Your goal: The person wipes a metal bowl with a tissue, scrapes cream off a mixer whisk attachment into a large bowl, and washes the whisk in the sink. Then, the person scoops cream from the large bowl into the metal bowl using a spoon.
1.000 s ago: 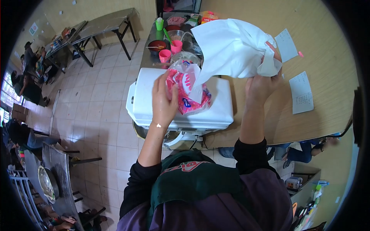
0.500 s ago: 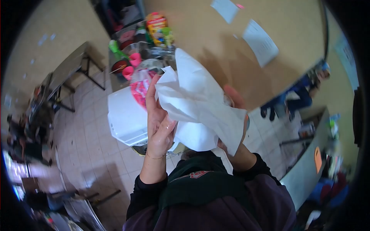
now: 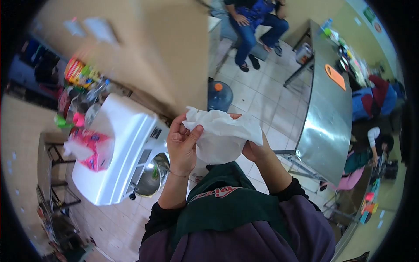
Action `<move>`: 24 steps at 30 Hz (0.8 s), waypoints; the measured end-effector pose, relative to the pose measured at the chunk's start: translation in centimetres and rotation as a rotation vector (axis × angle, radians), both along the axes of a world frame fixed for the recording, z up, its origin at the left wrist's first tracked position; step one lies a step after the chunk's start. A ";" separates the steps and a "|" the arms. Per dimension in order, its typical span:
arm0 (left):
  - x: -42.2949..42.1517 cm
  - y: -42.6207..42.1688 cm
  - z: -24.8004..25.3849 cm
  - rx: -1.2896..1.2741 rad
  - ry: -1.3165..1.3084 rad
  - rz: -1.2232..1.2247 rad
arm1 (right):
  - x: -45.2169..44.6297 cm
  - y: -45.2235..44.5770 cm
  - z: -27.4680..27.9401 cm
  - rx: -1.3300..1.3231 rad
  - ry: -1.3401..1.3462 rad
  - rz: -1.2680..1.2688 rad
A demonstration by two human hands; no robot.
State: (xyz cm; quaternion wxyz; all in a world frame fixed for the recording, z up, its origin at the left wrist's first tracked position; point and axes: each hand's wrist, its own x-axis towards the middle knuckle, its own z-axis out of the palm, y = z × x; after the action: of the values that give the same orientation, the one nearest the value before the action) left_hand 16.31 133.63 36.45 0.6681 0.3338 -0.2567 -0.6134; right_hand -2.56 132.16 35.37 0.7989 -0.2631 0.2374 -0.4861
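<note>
In front of my chest, a crumpled white paper napkin [image 3: 222, 139] is stretched between my two hands, its upper edge folded over. My left hand [image 3: 182, 146] pinches its left side, with the thumb in front. The right side is gripped by my right hand [image 3: 258, 150], whose fingers are partly hidden behind the paper. Below the napkin is the dark green apron [image 3: 222, 203] I wear. To the left, a pink plastic pack [image 3: 99, 150] with white paper sticking out lies on top of a large white mixer [image 3: 124, 126].
A metal bowl [image 3: 152, 177] sits at the mixer's side. Ahead stands a blue water jug [image 3: 219, 97] with an orange cap. At right, a steel table [image 3: 325, 126] holds an orange cutting board [image 3: 335, 77]. A seated person [image 3: 253, 26] is ahead; other people are at far right.
My view has swung to the right, bringing the steel table and seated person closer to the middle. The napkin, spread high before, is now lower and more gathered between both hands.
</note>
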 end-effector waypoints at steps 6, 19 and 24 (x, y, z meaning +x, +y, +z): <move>-9.6 -7.5 -2.1 0.081 -0.153 -0.154 | -12.6 -3.0 -5.7 0.025 0.405 -0.030; -30.5 -26.4 -7.3 0.010 -0.436 -0.392 | -27.4 -20.0 -4.9 -0.009 0.211 -0.182; -31.9 -33.9 -7.7 0.086 -0.147 -0.295 | -29.0 -27.5 -8.9 0.230 0.164 -0.137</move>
State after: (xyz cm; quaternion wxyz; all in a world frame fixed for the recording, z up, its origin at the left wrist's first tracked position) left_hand -15.57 99.70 28.78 0.5354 0.3646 -0.3245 -0.6893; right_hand -31.56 104.63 26.51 0.7666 -0.1917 0.3733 -0.4861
